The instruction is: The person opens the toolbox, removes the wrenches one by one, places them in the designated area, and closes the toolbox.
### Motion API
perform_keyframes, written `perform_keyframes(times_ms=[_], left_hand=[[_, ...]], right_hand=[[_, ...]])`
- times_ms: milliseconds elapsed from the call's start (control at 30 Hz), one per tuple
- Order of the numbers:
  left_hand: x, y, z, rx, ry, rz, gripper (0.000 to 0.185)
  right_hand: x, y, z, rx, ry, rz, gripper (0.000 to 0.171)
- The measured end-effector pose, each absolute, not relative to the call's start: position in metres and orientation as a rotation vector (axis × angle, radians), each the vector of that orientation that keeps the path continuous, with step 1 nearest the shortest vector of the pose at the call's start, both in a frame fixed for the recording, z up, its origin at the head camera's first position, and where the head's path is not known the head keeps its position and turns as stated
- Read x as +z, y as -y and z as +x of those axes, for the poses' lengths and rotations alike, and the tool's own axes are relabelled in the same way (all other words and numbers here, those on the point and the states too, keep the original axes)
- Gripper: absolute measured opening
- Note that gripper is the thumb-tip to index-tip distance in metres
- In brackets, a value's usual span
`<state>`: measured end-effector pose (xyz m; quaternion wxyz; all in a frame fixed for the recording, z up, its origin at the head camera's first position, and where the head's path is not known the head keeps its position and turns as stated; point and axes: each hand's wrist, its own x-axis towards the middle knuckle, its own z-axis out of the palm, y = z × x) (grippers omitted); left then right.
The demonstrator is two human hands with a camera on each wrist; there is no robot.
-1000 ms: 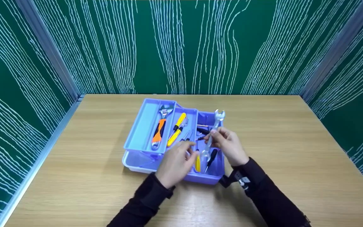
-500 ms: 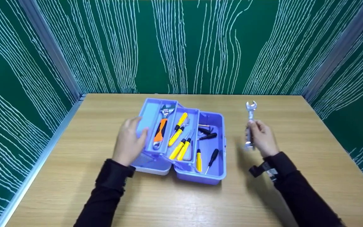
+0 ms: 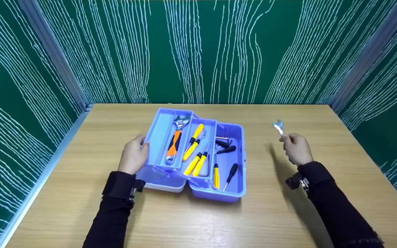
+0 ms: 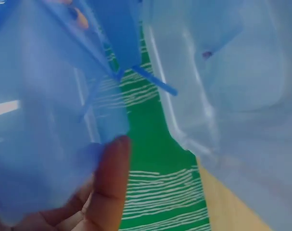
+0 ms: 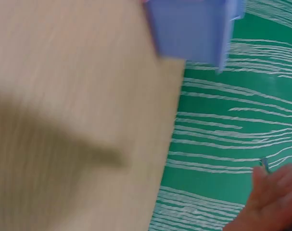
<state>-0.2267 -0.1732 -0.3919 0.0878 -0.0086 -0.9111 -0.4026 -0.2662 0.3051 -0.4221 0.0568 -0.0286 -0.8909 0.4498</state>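
Observation:
An open purple toolbox [image 3: 234, 193] with fold-out trays sits mid-table. My left hand [image 3: 133, 155] grips the left edge of its upper tray [image 3: 157, 137]; in the left wrist view a finger [image 4: 109, 183] presses the translucent blue tray wall [image 4: 44, 120]. My right hand [image 3: 296, 148] holds a silver open-end wrench [image 3: 278, 126] above the table, right of the box. In the trays lie an orange-handled adjustable wrench [image 3: 175, 141], yellow screwdrivers [image 3: 193, 137] and black-handled screwdrivers [image 3: 232, 170].
The wooden table [image 3: 81, 206] is walled in by green patterned panels [image 3: 202, 48] on three sides. The right wrist view is blurred, showing table [image 5: 64, 96], a corner of the box [image 5: 194, 29] and part of the hand [image 5: 273, 197].
The right hand carried the wrench out of the box to the right and tilted it lower. The left hand left the middle and took hold of the upper tray's left edge.

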Motion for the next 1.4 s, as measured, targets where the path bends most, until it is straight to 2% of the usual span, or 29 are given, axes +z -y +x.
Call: perform_keyframes(times_ms=[233,600,767,1067,1400], left_hand=[[-0.398,0.174,-0.228,-1.176,2.697,0.007,0.033],[-0.398,0.173,-0.228,-1.193,2.699,0.006,0.033],[-0.400,0.173,-0.228,-1.188,2.691,0.003,0.032],[-0.401,0.173,-0.228,-1.118,2.684,-0.021,0.029],[-0.401,0.173,-0.228,-1.133,2.700,-0.007,0.031]], right_hand=[[-0.437,-0.309,-0.271,1.097,2.885,-0.084,0.043],[-0.459,-0.304,-0.276,1.010,3.024,-0.141,0.031],[-0.460,-0.303,-0.275,1.021,3.055,-0.127,0.028],[-0.456,-0.304,-0.275,0.992,3.136,-0.134,0.034],[-0.454,-0.304,-0.278,1.057,3.239,-0.188,0.022]])
